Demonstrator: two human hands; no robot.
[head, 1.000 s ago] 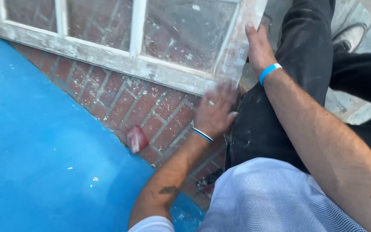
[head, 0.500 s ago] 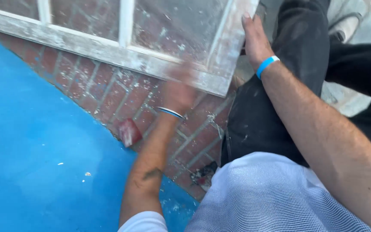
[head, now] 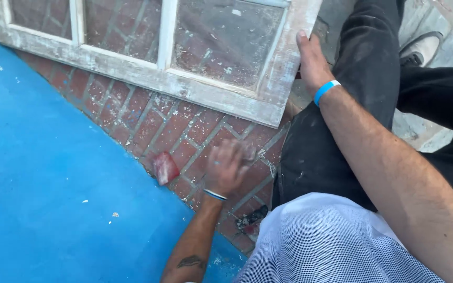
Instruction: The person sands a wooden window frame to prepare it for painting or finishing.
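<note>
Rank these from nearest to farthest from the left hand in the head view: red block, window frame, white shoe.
From the left hand:
1. Red block, just left of it on the bricks.
2. Window frame, above it.
3. White shoe, far upper right.
</note>
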